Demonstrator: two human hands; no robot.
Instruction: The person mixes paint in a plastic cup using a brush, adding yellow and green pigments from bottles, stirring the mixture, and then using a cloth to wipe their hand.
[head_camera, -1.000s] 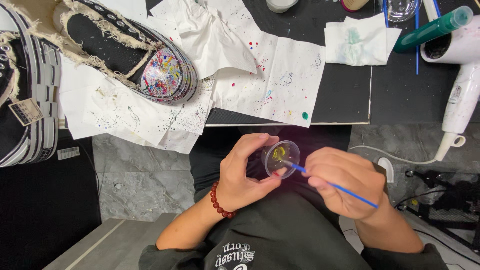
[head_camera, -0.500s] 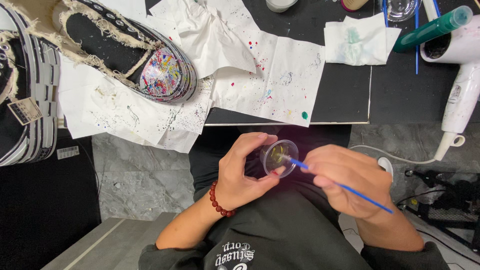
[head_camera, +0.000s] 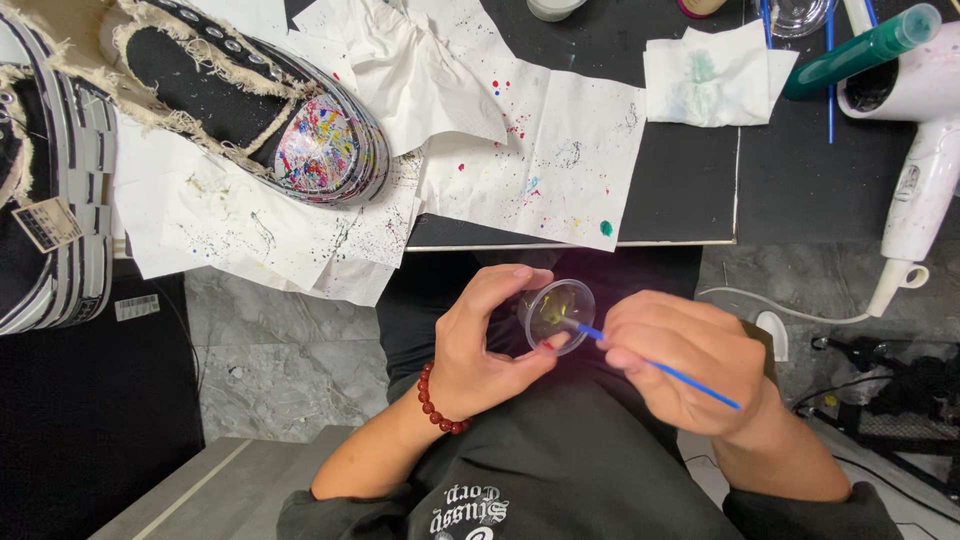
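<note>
Head view: two hands working a brush in a small paint cup, held over the lap.

The left hand (head_camera: 480, 345) grasps a small clear cup (head_camera: 556, 313) between thumb and fingers, tilted open toward the camera — it sits just below the near edge of the black table (head_camera: 690, 190), not resting on it. The right hand (head_camera: 685, 360) pinches a thin blue brush (head_camera: 655, 365), its tip inside the cup. A red bead bracelet (head_camera: 437, 402) circles the left wrist. On the table, a black shoe with a paint-splattered toe (head_camera: 300, 150) lies on speckled paper towels (head_camera: 530, 160) near the far left corner; a white hair dryer (head_camera: 915, 140) hangs over the right edge.
</note>
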